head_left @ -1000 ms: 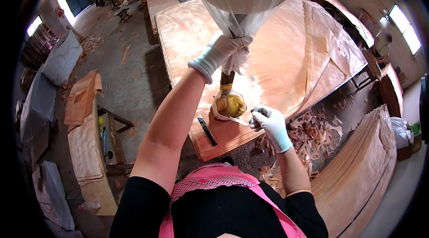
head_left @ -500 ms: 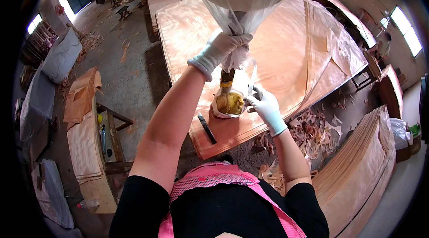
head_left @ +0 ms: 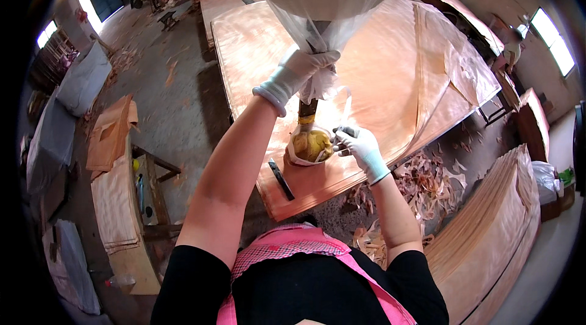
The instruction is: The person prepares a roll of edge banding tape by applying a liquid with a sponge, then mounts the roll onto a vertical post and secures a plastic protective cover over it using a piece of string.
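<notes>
While the left hand [head_left: 300,72] grips the gathered neck of the hanging plastic bag [head_left: 317,32] above the veneer stack [head_left: 390,87], the right hand [head_left: 360,145], fingers pinched on a small dark object, seems to be working the neck, which calls for a steady grip.

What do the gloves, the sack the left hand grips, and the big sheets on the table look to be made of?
Gloves: white knitted fabric, matte, ribbed cuff on the left hand, same on the right hand. Sack: thin translucent plastic film, likely; it gathers into fine creases at the grip. Sheets: thin wood veneer, pinkish tan, unfinished, with visible grain and curling edges.
</notes>
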{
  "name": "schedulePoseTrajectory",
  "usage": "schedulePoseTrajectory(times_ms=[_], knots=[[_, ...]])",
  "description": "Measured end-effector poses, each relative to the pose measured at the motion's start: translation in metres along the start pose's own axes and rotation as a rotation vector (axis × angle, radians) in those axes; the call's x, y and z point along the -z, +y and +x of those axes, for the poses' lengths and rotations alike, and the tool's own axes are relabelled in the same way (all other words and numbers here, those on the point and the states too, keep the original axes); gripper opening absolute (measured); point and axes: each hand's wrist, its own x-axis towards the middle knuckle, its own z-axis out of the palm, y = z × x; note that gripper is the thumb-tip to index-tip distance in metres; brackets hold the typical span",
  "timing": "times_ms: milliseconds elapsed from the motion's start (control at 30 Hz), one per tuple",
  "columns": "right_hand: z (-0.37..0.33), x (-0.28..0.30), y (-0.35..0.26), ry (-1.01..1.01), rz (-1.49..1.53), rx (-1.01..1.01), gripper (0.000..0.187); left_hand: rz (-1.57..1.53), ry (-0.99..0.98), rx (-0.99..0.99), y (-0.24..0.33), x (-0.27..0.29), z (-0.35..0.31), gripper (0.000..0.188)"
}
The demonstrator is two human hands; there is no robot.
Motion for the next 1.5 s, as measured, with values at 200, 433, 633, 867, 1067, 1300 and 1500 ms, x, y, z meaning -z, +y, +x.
schedulePoseTrajectory(times_ms=[200, 433, 633, 867, 1067, 1300, 1500], knots=[[-0.002, -0.005, -0.003, 0.012, -0.06, -0.016, 0.024, 0.003, 0.007, 0.02, 0.0, 0.004, 0.003, 0.025], [0.002, -0.02, -0.021, 0.057, -0.156, 0.158, 0.025, -0.051, -0.013, 0.007, 0.001, 0.001, 0.001, 0.026], [-0.003, -0.038, -0.034, -0.002, -0.335, 0.13, 0.024, -0.067, -0.011, 0.006, 0.0, 0.002, 0.003, 0.023], [0.017, -0.038, -0.003, -0.067, -0.582, 0.17, 0.03, -0.039, 0.013, 0.04, 0.0, 0.001, 0.006, 0.022], [0.011, -0.034, 0.009, -0.11, -0.648, 0.17, 0.028, -0.059, -0.009, 0.02, 0.0, 0.004, 0.006, 0.023], [-0.036, -0.015, 0.043, -0.081, -0.996, 0.144, 0.04, -0.007, 0.029, 0.004, -0.002, 0.008, 0.004, 0.024], [-0.017, -0.007, 0.147, 0.098, -0.685, 0.258, 0.04, 0.019, 0.017, 0.013, 0.003, 0.01, 0.004, 0.025]])
